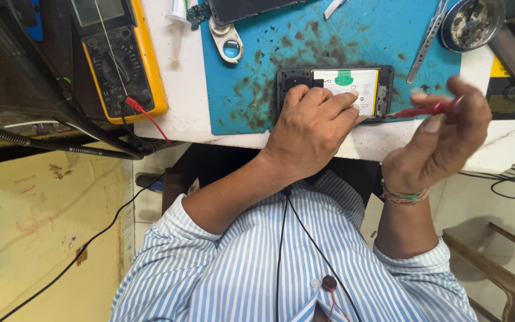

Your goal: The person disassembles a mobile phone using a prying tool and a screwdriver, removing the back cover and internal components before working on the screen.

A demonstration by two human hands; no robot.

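An opened phone (336, 90) with its back cover off lies flat on a stained blue mat (251, 71), close to the near edge of the white worktop (177, 89). Its white battery with a green tab shows in the middle of the dark frame. The left hand (308, 131) rests on the phone's near left part, fingers (329, 101) spread flat and pressing on it, grasping nothing. The right hand (448, 134) hovers just beside the phone's right end, fingers pinched around a thin red tool (421, 110) whose tip points toward the phone's right edge; the hand is blurred. Metal tweezers (427, 39) lie on the mat toward the far right corner, next to a round tin (472, 22). A small magnifier-like plastic piece (229, 42) sits on the mat's far left part. A yellow multimeter (117, 56) stands at the worktop's left edge with a red lead plugged in.
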